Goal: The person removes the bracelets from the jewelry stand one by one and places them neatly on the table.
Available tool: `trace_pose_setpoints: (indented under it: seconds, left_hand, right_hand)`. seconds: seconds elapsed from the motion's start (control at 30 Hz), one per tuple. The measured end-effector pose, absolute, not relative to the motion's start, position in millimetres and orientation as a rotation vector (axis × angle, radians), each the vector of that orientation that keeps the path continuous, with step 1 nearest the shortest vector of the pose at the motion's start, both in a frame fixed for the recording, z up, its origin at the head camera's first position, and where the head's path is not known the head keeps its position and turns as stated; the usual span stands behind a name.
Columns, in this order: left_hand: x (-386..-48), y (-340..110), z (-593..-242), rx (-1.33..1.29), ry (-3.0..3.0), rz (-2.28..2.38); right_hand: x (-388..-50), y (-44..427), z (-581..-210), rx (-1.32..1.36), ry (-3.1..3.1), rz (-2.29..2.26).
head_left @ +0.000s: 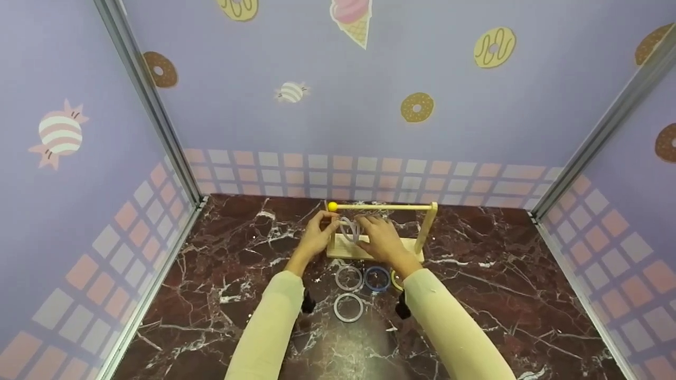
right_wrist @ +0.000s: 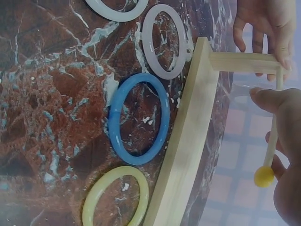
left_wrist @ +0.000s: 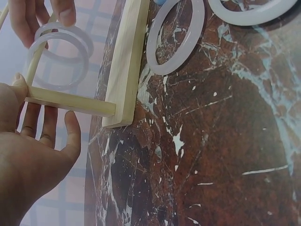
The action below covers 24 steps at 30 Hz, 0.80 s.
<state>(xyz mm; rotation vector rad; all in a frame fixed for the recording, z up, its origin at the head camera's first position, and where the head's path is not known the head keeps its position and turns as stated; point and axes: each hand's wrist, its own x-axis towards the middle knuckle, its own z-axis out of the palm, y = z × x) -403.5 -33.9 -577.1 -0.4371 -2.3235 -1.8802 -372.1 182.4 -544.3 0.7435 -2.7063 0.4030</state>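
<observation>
The post point(left_wrist: 66, 100) is gripped by left fingers point(left_wrist: 49, 126); rings point(left_wrist: 85, 61) beside right fingers point(head_left: 372, 225), whose pinch is unclear, are best eased squarely.

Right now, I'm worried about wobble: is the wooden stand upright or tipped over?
Upright: the wooden stand rests on its base, posts rising above it.

We see soft, even, slightly dim light in the head view, with a pale glare on the marble tabletop point(head_left: 351, 348) near the bottom edge. In both wrist views, we find the wall point(left_wrist: 66, 197) hazy and washed out.
</observation>
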Motion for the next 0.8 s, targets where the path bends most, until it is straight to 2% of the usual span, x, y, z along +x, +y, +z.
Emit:
trace_pose_setpoints:
  seconds: [0.47, 0.8]
  left_hand:
    - [-405.1, -32.7, -573.4, -0.453, -2.313, -1.903]
    - [-401.6, -33.6, -573.4, -0.431, -2.323, -1.930]
  right_hand:
    - [-376.4, 173.9, -539.4, 0.596, -2.781, 0.421]
    - [-376.9, 173.3, -544.6, 0.605, -2.782, 0.491]
